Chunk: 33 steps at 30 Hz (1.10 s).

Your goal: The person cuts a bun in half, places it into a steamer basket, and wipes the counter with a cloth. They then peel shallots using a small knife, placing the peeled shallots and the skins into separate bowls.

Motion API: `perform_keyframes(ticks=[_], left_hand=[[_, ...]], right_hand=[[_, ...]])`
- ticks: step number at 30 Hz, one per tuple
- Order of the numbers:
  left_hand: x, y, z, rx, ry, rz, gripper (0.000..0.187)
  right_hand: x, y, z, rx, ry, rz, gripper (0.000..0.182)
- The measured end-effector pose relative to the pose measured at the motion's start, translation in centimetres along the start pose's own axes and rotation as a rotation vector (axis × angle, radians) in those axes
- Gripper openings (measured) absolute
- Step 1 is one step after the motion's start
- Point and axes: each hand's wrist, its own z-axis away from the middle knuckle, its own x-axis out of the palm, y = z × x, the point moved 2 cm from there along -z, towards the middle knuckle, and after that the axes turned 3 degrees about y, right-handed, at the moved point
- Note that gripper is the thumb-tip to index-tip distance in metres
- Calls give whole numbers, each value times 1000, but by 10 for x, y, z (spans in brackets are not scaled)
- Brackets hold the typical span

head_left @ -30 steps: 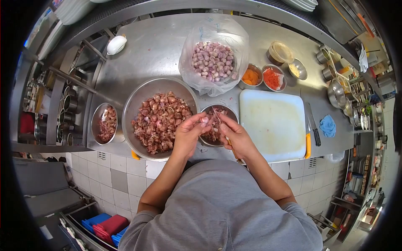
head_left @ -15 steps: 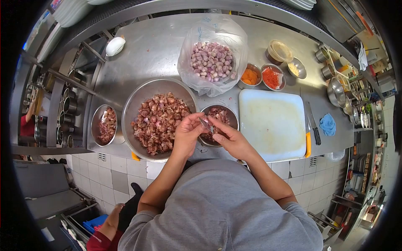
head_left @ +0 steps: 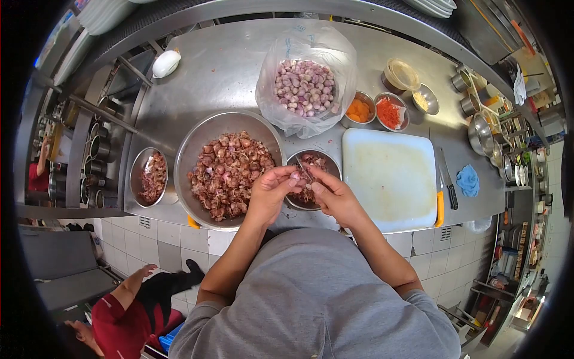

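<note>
Over a small steel bowl (head_left: pixel 312 203) of reddish skins, my left hand (head_left: pixel 270 192) pinches a small shallot (head_left: pixel 295 175). My right hand (head_left: pixel 336 196) is closed on a small blade (head_left: pixel 304 167), held against the shallot. To the left sits a large steel bowl (head_left: pixel 194 140) of unpeeled shallots (head_left: pixel 230 173). Behind my hands, a clear plastic bag (head_left: pixel 272 72) holds peeled shallots (head_left: pixel 305 88). Farther left is a smaller steel bowl (head_left: pixel 139 194) with skins and shallots in it.
A white cutting board (head_left: pixel 388 179) lies to the right, with a knife (head_left: pixel 448 179) and a blue cloth (head_left: pixel 468 180) beyond it. Bowls of orange pieces (head_left: pixel 358 110) and red shreds (head_left: pixel 388 113) stand behind. A person in red (head_left: pixel 122 326) is at the lower left.
The fingers of both hands have shifted around the shallot and blade, and the pale shallot now shows. The person in red has come further into view at the lower left.
</note>
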Motion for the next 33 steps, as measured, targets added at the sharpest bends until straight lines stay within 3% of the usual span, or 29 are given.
perform_keyframes(ticks=[2,5,6,8,11,13,17,20,22,28,33], left_hand=[[-4,-1,0,4,1,12,18],[-9,-5,-2,26,-11,35,18],[-10,-6,-2,44,-24,47,18],[-9,-8,-2,46,-19,68,17],[-8,-7,-1,48,-24,85,15],[-7,-8,-1,48,-33,80,14],[-7,-9,0,39,-48,75,15],[-3,-5,1,26,-42,55,16],[-3,-4,1,14,-24,37,17],[-1,3,0,75,22,12,25],[-5,6,-2,-70,113,202,27]], right_hand=[[0,-4,5,159,8,-17,46],[4,-4,7,91,-93,62,50],[5,-1,4,-103,-96,142,51],[7,2,3,-297,-100,220,52],[8,2,2,-282,-100,165,51],[8,7,-3,-420,-94,177,50],[3,5,-3,-386,-53,319,48],[2,10,-3,-291,-20,109,45],[-1,8,-1,40,-55,-268,46],[3,6,3,-83,-93,-26,55],[0,8,0,-129,-40,-20,56]])
